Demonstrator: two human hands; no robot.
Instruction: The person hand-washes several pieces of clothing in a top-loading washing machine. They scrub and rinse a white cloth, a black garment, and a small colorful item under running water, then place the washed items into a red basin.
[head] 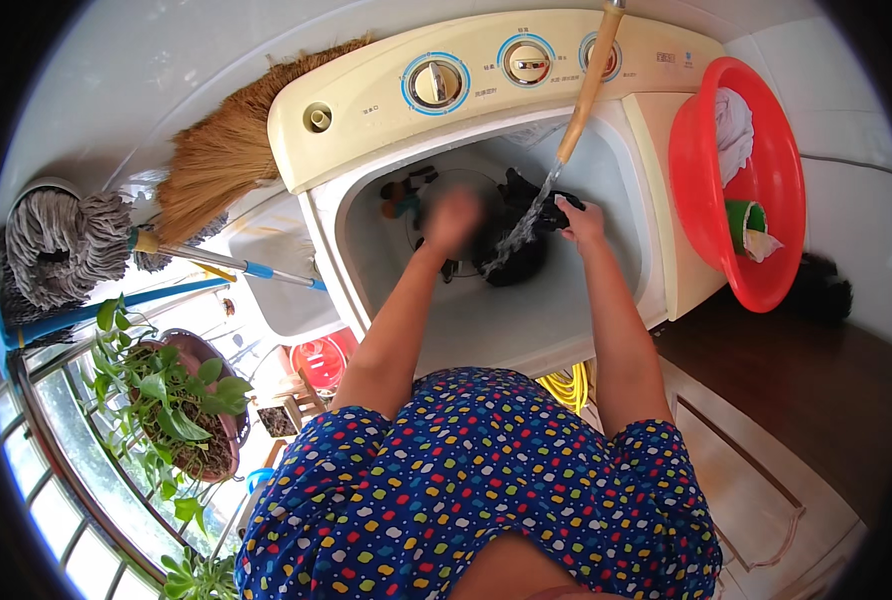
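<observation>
Both hands are inside the grey tub of a cream washing machine. My right hand pinches the edge of a piece of black cloth on the tub's right side. Blurred, my left hand is over dark cloth near the tub's middle; its fingers and any hold cannot be made out. Water streams from an orange-tan hose between the hands onto a dark bundle. A patterned dark cloth item lies at the tub's upper left.
On the right, a red plastic basin holds white cloth and a green container. A control panel with knobs runs behind the tub. Left are a straw broom, a string mop and a potted plant.
</observation>
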